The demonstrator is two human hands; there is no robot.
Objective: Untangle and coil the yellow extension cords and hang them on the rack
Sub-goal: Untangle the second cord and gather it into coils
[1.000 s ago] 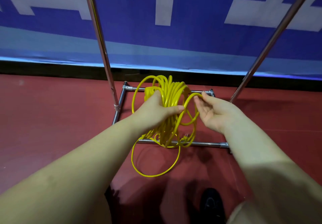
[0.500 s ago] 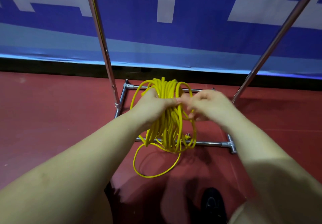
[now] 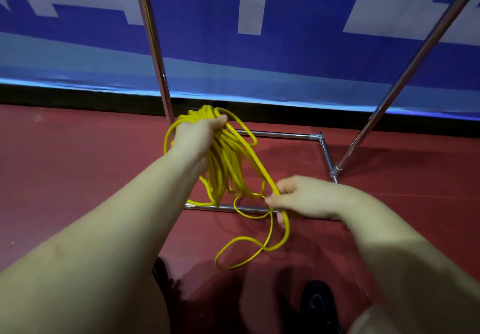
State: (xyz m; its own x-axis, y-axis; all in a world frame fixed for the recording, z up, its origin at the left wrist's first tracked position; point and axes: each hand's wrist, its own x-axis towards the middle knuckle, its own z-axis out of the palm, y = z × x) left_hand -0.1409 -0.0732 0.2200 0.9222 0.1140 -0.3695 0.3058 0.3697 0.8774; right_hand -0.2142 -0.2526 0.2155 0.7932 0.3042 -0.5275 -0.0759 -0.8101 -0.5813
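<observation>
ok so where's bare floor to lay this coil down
Bare red floor lies left of the rack's left upright, and right of its base frame. Inside the frame it is crowded: yellow cord, both hands.

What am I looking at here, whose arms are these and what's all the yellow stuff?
This is a single view from a camera worn on a person's head, looking down at their own bare arms. The left hand grips a bundle of coiled yellow extension cord. The right hand pinches a loose strand of the same cord, whose slack loop hangs lower, over the red floor. Behind stands a metal rack, with its base frame and two upright poles, before a blue and white banner. A dark shoe shows below.
</observation>
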